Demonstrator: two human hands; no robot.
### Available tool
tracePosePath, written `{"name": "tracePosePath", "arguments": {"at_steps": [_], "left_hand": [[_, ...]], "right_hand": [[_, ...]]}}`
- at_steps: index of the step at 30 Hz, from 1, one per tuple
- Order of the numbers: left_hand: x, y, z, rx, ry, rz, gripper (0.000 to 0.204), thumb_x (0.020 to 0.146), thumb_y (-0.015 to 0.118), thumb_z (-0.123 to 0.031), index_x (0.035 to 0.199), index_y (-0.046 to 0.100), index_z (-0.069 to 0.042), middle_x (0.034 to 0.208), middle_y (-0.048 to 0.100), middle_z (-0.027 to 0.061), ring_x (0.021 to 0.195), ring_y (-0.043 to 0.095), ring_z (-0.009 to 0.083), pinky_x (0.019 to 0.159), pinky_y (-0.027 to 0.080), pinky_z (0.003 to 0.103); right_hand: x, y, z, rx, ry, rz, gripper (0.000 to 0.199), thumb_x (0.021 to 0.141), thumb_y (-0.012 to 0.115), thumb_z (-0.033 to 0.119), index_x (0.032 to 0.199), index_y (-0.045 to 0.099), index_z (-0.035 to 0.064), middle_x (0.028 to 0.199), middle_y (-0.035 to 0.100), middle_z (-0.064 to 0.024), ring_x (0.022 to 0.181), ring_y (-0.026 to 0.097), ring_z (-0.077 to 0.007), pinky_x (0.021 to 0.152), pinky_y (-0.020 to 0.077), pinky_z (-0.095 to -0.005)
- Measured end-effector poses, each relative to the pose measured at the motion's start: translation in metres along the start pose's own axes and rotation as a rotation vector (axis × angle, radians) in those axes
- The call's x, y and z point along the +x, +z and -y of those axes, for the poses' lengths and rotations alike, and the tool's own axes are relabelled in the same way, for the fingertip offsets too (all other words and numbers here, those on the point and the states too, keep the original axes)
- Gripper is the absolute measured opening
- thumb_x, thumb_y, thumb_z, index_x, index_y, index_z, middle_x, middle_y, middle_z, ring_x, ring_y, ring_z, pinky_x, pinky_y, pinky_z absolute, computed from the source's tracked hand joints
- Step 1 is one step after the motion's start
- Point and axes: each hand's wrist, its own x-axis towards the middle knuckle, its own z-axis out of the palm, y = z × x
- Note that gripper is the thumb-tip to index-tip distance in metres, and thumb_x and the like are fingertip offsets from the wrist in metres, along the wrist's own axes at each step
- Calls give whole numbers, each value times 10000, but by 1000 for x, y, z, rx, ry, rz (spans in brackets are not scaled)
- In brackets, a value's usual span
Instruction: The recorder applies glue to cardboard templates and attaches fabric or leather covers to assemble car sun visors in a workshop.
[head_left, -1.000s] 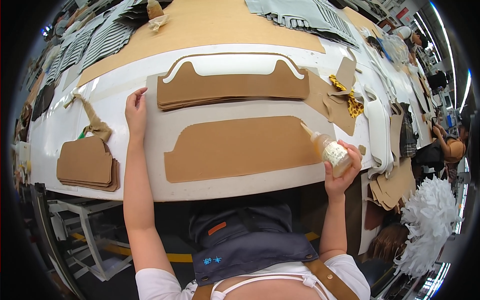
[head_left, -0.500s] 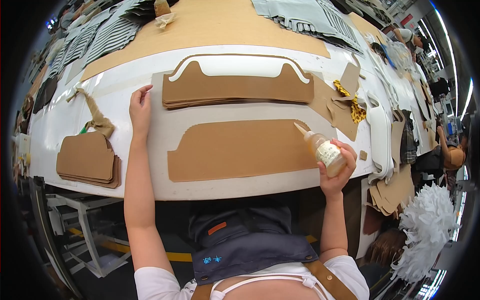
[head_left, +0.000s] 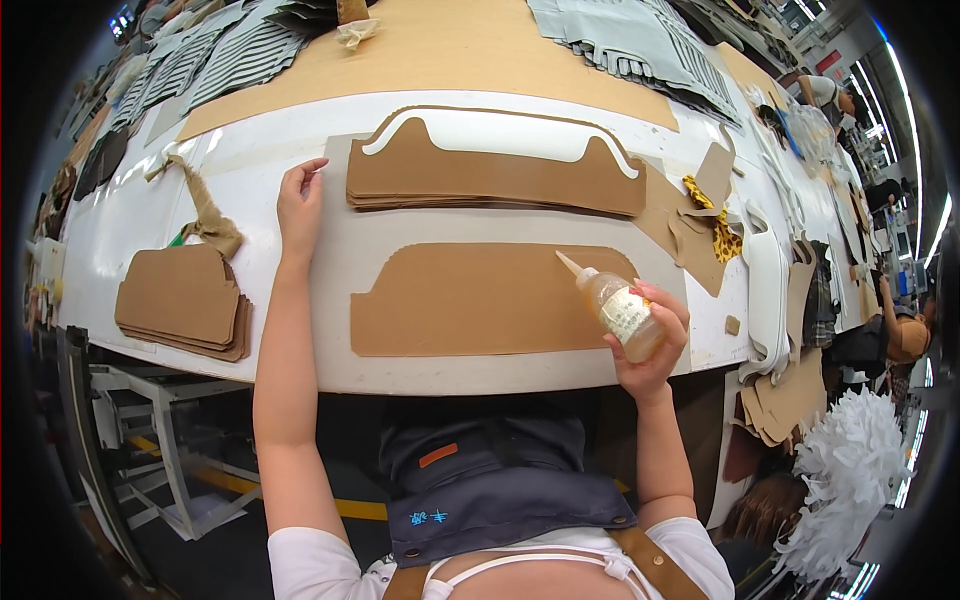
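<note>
My right hand [head_left: 652,345] is wrapped round a clear squeeze bottle [head_left: 625,312] with a pale label and amber liquid. The bottle tilts, its long thin nozzle pointing up and left above a flat brown panel [head_left: 470,310] with a notched upper outline. My left hand [head_left: 300,210] is at the left of the grey mat [head_left: 335,240], holding nothing visible, its fingers loosely bent and a little apart from the thumb. Close to its right stands a stack of brown panels [head_left: 490,190], topped by a white shaped strip [head_left: 500,138].
At the left lie a smaller stack of brown pieces [head_left: 175,295] and a crumpled tan cloth strip [head_left: 205,210]. Brown scraps [head_left: 690,235] and a yellow-black spotted piece [head_left: 727,235] are at the right. Grey striped pieces [head_left: 630,50] lie at the back.
The bottle in my right hand has moved left, its nozzle now over the panel away from its right corner. The whole view has shifted slightly, and my left hand stays beside the stack.
</note>
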Motion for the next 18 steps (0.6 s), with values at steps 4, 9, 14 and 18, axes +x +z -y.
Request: {"name": "tracePosePath", "arguments": {"at_steps": [4, 9, 14, 18], "left_hand": [[2, -1, 5, 10, 37, -8, 254, 1010, 571, -52, 1201, 738, -49, 1190, 687, 79, 1071, 660, 184, 978, 522, 322], [2, 2, 7, -23, 52, -19, 250, 1004, 574, -47, 1189, 742, -47, 1157, 690, 83, 1049, 668, 190, 970, 528, 325], [1, 1, 7, 4, 69, -34, 243, 985, 588, -47, 1167, 748, -55, 1141, 691, 83, 1038, 674, 198, 959, 534, 332], [1, 2, 5, 7, 80, -54, 242, 980, 591, -50, 1157, 755, -66, 1140, 693, 85, 1028, 677, 207, 952, 537, 338]], "right_hand": [[6, 13, 3, 35, -54, 36, 664, 913, 831, 227, 1400, 404, 78, 1361, 505, -208, 1237, 608, -398, 1007, 581, -473], [15, 28, 8, 52, -112, 72, 675, 897, 846, 227, 1392, 412, 79, 1360, 510, -208, 1218, 621, -405, 998, 586, -474], [26, 43, 14, 70, -174, 55, 676, 826, 893, 169, 1347, 472, 75, 1310, 572, -193, 1135, 665, -400, 938, 613, -498], [30, 54, 17, 99, -198, 77, 678, 818, 896, 155, 1343, 474, 77, 1311, 577, -195, 1136, 665, -401, 935, 613, -499]]}}
